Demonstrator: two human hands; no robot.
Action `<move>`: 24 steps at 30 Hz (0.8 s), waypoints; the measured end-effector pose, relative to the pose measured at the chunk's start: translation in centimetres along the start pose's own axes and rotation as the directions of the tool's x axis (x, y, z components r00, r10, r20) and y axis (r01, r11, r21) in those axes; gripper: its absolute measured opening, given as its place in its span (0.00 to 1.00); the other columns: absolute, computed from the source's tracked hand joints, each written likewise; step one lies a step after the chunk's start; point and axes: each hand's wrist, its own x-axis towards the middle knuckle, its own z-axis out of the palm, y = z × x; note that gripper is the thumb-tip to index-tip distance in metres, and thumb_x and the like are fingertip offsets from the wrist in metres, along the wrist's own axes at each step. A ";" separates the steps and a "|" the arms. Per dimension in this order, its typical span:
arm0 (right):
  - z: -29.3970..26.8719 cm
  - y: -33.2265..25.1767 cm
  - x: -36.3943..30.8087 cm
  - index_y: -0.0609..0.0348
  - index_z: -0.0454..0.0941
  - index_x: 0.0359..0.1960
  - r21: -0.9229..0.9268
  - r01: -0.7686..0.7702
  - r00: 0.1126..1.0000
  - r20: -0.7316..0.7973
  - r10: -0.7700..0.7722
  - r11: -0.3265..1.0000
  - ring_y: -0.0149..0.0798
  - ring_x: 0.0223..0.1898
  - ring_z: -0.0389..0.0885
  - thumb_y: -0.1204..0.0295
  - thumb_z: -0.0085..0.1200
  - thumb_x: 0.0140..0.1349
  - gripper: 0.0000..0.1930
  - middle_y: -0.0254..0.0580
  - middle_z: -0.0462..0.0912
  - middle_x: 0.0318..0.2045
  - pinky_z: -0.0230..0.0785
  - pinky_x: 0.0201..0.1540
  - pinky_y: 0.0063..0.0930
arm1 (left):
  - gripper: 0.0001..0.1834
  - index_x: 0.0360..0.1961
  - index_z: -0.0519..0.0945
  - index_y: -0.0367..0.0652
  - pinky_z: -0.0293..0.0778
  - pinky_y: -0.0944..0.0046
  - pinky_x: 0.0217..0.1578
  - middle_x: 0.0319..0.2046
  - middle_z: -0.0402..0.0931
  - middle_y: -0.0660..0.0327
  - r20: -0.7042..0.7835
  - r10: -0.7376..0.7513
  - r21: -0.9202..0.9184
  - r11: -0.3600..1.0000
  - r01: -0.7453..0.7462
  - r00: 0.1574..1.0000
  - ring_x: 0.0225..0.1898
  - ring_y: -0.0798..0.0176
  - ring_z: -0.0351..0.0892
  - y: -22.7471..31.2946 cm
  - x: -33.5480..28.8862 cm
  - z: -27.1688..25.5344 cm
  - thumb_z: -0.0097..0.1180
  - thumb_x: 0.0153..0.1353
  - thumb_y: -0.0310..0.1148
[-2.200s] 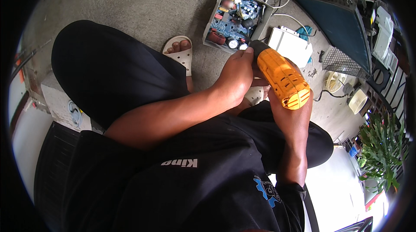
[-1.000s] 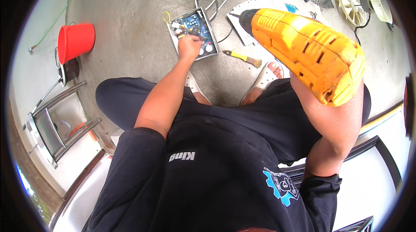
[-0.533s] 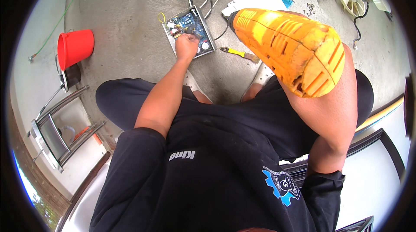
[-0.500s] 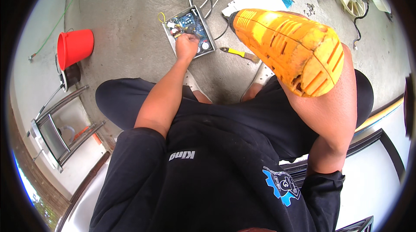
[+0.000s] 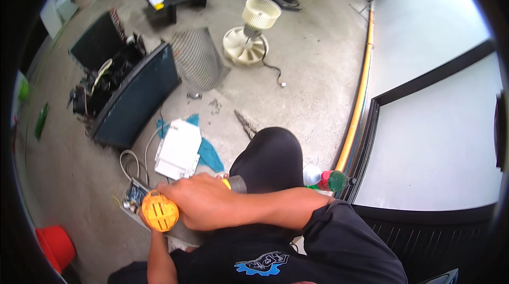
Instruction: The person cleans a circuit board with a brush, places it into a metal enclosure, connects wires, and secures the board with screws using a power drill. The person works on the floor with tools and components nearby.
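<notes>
Your yellow power drill (image 5: pixel 161 211) sits low in view, just above your lap, its vented rear cap facing up at you. Your right hand (image 5: pixel 204 207) is wrapped tight around its body. Your left hand is hidden beneath the drill, so I cannot tell its grip. The drill's long axis runs roughly left to right, its dark nose pointing right toward your knee (image 5: pixel 268 154). Beyond lies a white cover (image 5: pixel 178 149) on the concrete floor (image 5: pixel 313 82).
</notes>
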 end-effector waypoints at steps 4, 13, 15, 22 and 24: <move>1.1 0.8 -0.2 0.59 0.78 0.55 0.018 0.050 0.998 -0.038 -0.049 0.999 0.60 0.41 0.87 0.77 0.60 0.52 0.24 0.55 0.87 0.35 0.78 0.43 0.52 | 0.15 0.49 0.83 0.35 0.85 0.54 0.42 0.44 0.87 0.54 -0.018 0.131 0.039 0.991 -0.130 0.991 0.40 0.55 0.89 -0.2 -0.5 0.1 0.47 0.72 0.32; 0.9 0.1 -0.7 0.63 0.80 0.49 0.049 0.014 1.000 0.014 -0.015 0.999 0.59 0.45 0.87 0.79 0.62 0.50 0.21 0.55 0.87 0.37 0.77 0.48 0.50 | 0.14 0.51 0.82 0.31 0.85 0.57 0.44 0.47 0.87 0.52 -0.095 -0.017 -0.043 0.999 0.013 0.995 0.43 0.56 0.89 2.0 -1.1 0.2 0.52 0.69 0.26; 1.1 0.2 -0.7 0.62 0.80 0.49 0.034 0.005 1.000 0.029 -0.006 0.999 0.59 0.45 0.87 0.79 0.62 0.50 0.21 0.56 0.87 0.37 0.77 0.49 0.50 | 0.14 0.50 0.83 0.30 0.85 0.56 0.43 0.45 0.87 0.51 -0.073 -0.021 -0.072 0.997 0.016 0.997 0.42 0.56 0.89 1.6 -1.0 0.2 0.51 0.69 0.26; 1.9 0.7 -0.1 0.57 0.79 0.56 -0.067 0.010 1.000 0.026 -0.009 0.998 0.59 0.42 0.87 0.76 0.58 0.54 0.24 0.56 0.87 0.35 0.77 0.43 0.53 | 0.10 0.32 0.88 0.33 0.80 0.55 0.40 0.32 0.86 0.53 -0.045 -0.254 -0.206 0.949 0.240 0.966 0.34 0.53 0.86 -4.3 1.4 -0.1 0.56 0.59 0.26; 2.1 0.8 -0.1 0.60 0.80 0.52 -0.089 0.013 1.000 -0.006 -0.014 0.996 0.60 0.40 0.88 0.77 0.57 0.52 0.22 0.57 0.88 0.34 0.79 0.43 0.53 | 0.08 0.32 0.87 0.33 0.78 0.48 0.45 0.35 0.84 0.42 -0.145 -0.048 0.253 0.964 0.084 0.988 0.38 0.39 0.85 -4.8 1.1 -0.4 0.62 0.53 0.26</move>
